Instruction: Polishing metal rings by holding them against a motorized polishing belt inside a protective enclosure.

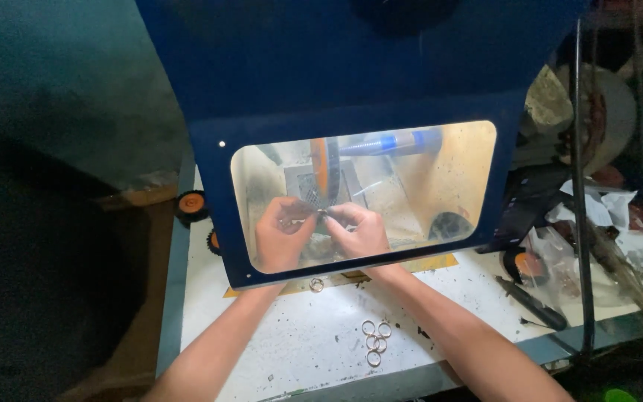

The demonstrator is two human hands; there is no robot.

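Both my hands reach under a blue hood (351,67) and show through its clear window (440,179). My left hand (280,234) and my right hand (359,231) pinch a small dark ring-like piece (321,215) between their fingertips, just below an orange grinding wheel (324,167) on a spindle with a blue sleeve (392,141). Whether the piece touches the wheel is unclear. Several small metal rings (375,341) lie on the white table (292,342) between my forearms, and a single ring (316,284) rests near the hood's lower edge.
A black pen-like tool (533,301) lies on the table to the right. Crumpled plastic and paper (597,212), black cables (580,186) and a round machine part (604,112) crowd the right side. Orange-and-black knobs (191,202) sit at the hood's left.
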